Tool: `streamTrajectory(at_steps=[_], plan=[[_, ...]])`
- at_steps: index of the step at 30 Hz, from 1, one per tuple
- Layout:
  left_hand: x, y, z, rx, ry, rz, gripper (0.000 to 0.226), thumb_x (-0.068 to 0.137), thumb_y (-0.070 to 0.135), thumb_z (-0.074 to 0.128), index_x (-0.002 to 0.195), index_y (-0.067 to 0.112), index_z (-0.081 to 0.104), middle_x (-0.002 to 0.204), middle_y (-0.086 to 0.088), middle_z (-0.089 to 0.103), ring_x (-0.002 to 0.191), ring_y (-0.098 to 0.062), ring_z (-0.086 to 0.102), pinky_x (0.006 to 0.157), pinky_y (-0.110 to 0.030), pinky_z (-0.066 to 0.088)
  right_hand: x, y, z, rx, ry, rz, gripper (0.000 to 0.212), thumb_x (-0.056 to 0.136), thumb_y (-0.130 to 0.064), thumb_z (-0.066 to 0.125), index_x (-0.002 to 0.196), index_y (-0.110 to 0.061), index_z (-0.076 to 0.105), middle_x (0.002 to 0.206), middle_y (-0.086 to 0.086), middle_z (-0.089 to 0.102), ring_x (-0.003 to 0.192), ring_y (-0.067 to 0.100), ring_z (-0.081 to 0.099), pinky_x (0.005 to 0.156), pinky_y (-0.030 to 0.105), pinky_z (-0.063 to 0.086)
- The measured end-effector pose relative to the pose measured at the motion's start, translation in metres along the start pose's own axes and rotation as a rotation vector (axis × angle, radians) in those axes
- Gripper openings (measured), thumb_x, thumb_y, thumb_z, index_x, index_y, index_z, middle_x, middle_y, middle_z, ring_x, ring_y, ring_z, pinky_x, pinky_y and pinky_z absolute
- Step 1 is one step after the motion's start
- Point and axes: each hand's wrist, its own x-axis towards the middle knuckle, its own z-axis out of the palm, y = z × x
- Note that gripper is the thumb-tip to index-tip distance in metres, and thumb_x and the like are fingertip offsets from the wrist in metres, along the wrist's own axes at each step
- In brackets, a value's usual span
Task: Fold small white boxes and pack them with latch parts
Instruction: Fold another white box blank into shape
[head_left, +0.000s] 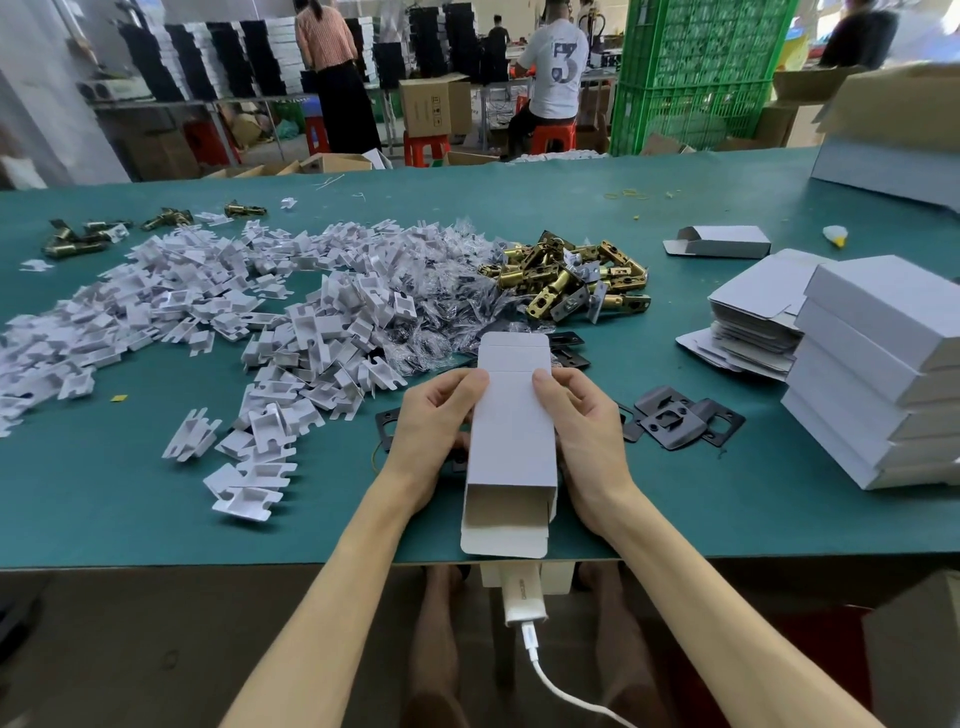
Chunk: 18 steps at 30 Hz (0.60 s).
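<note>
A green worktable carries a wide heap of white cardboard inserts across its left half. Stacked folded white boxes sit at its right edge, with flat box blanks beside them. Brass latch parts are piled mid-table, black strike plates nearer. At the near edge, the left hand and right hand grip a small white box by its sides, both end flaps open.
</note>
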Motion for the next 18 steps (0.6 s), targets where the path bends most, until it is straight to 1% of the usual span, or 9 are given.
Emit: streamTrajectory(at_steps=[3,5,8,10,11,13,15,17,18], plan=[[0.000,0.000,-0.001,-0.014,-0.005,-0.016,0.018,0.103,0.026,0.064,0.097,0.025,0.082,0.097,-0.006,0.077,0.083,-0.020,0.070,0.065,-0.035,0.058,0.000,0.000,0.000,-0.017,-0.002,-0.018,0.014,0.101,-0.028,0.064,0.100,-0.014,0.069,0.092,0.004,0.076,0.082,0.018,0.071,0.070,0.033,0.058],[0.000,0.000,-0.001,-0.023,-0.015,-0.016,0.016,0.103,0.026,0.064,0.100,0.022,0.080,0.098,-0.005,0.077,0.084,-0.018,0.071,0.063,-0.031,0.060,0.001,0.001,0.000,-0.030,-0.004,-0.021,0.015,0.100,-0.028,0.065,0.099,-0.013,0.068,0.090,0.004,0.075,0.081,0.017,0.071,0.070,0.033,0.058],[0.000,0.001,-0.003,-0.048,-0.081,-0.005,0.016,0.102,0.025,0.065,0.108,0.019,0.078,0.110,-0.011,0.077,0.095,-0.022,0.073,0.076,-0.040,0.063,0.001,0.002,0.000,-0.027,0.003,-0.014,0.012,0.099,-0.030,0.067,0.094,-0.019,0.071,0.093,0.007,0.075,0.084,0.022,0.071,0.077,0.045,0.058],[0.000,0.001,-0.004,-0.050,-0.119,-0.002,0.016,0.102,0.023,0.065,0.110,0.018,0.078,0.116,-0.015,0.076,0.101,-0.026,0.073,0.084,-0.048,0.062,0.002,0.001,0.000,-0.002,0.005,-0.016,0.014,0.099,-0.033,0.066,0.094,-0.023,0.074,0.097,0.009,0.076,0.086,0.025,0.071,0.079,0.048,0.058],[0.000,0.001,-0.004,-0.055,-0.109,-0.002,0.016,0.102,0.023,0.065,0.109,0.017,0.078,0.116,-0.016,0.076,0.101,-0.028,0.074,0.084,-0.048,0.062,0.002,0.000,0.001,0.003,-0.004,-0.013,0.019,0.100,-0.038,0.064,0.099,-0.023,0.075,0.100,0.010,0.076,0.087,0.026,0.071,0.079,0.047,0.057],[0.002,0.000,-0.005,-0.126,-0.004,0.000,0.015,0.102,0.022,0.065,0.106,0.013,0.076,0.107,-0.013,0.078,0.094,-0.026,0.075,0.076,-0.040,0.065,0.002,-0.002,0.002,-0.013,-0.019,0.016,0.035,0.099,-0.049,0.055,0.115,-0.024,0.073,0.107,0.007,0.076,0.090,0.023,0.072,0.075,0.039,0.058],[0.007,0.000,-0.009,-0.274,0.220,0.025,0.013,0.103,0.021,0.064,0.102,0.011,0.073,0.095,-0.003,0.079,0.083,-0.017,0.074,0.066,-0.028,0.061,0.003,-0.005,0.004,-0.002,-0.016,0.053,0.045,0.099,-0.056,0.048,0.123,-0.025,0.070,0.110,0.002,0.076,0.091,0.019,0.073,0.070,0.028,0.058],[0.013,-0.001,-0.018,-0.371,0.464,0.096,0.014,0.105,0.023,0.061,0.099,0.014,0.070,0.090,0.004,0.076,0.082,-0.013,0.070,0.068,-0.025,0.058,0.003,-0.005,0.005,0.052,-0.033,0.070,0.051,0.097,-0.057,0.047,0.121,-0.018,0.070,0.110,0.003,0.076,0.085,0.019,0.073,0.066,0.026,0.058],[0.015,-0.001,-0.021,-0.354,0.558,0.151,0.015,0.106,0.025,0.060,0.096,0.018,0.068,0.088,0.006,0.074,0.084,-0.013,0.067,0.073,-0.026,0.057,0.003,-0.005,0.005,0.056,-0.050,0.073,0.053,0.096,-0.056,0.048,0.119,-0.015,0.071,0.110,0.005,0.076,0.082,0.020,0.072,0.064,0.026,0.057]])
